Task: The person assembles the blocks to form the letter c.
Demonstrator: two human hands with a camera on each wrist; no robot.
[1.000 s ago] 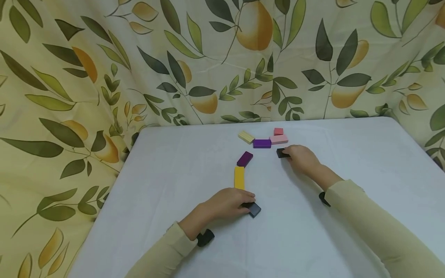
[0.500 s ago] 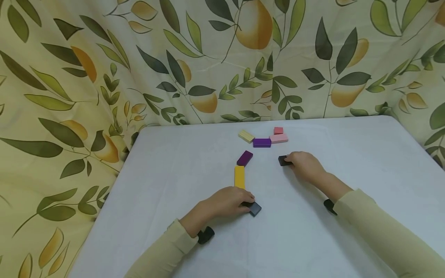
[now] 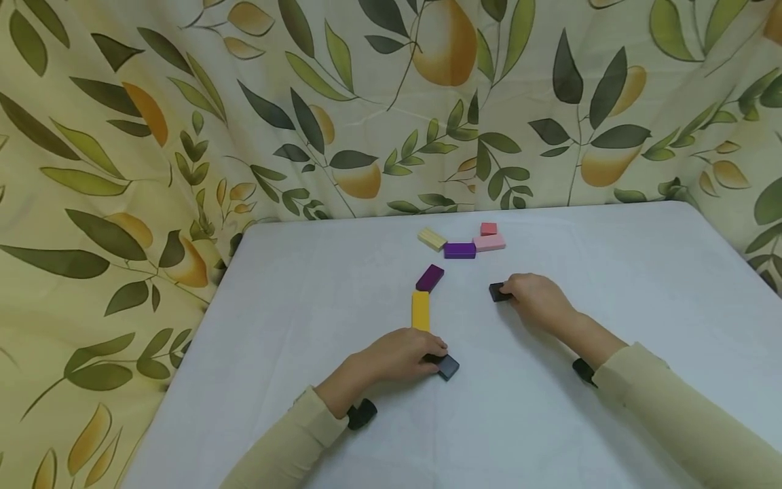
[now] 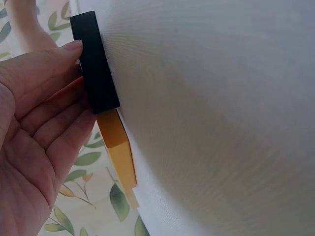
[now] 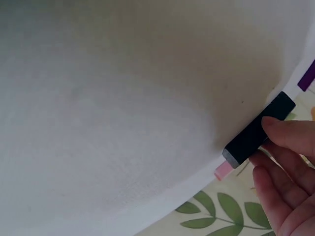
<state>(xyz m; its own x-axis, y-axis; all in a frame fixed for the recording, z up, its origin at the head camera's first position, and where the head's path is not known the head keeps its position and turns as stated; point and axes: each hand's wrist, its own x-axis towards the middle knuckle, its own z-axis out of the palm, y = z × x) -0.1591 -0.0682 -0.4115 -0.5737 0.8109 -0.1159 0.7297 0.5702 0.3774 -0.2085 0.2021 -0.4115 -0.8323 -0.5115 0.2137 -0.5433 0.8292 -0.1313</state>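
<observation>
My left hand (image 3: 400,356) holds a dark grey rectangular block (image 3: 449,367) at the near end of a row of blocks. In the left wrist view the thumb lies on one side of this dark block (image 4: 93,61), with the fingers behind it. The yellow block (image 3: 420,310) stretches away from that hand, partly covered by it, and a dark purple block (image 3: 430,278) lies angled at its far end. Farther right, my right hand (image 3: 537,302) pinches a black block (image 3: 499,292) between thumb and fingers, as the right wrist view also shows of the black block (image 5: 258,130).
Toward the back of the white-covered table (image 3: 293,292) lie a pale yellow block (image 3: 432,239), a violet block (image 3: 459,251), a pink block (image 3: 489,243) and a small red block (image 3: 488,229). A leaf-and-fruit patterned curtain (image 3: 366,122) hangs behind the table.
My right hand has drawn the black block toward me, away from the pink block, and slightly right. The left hand stays in place on its dark block.
</observation>
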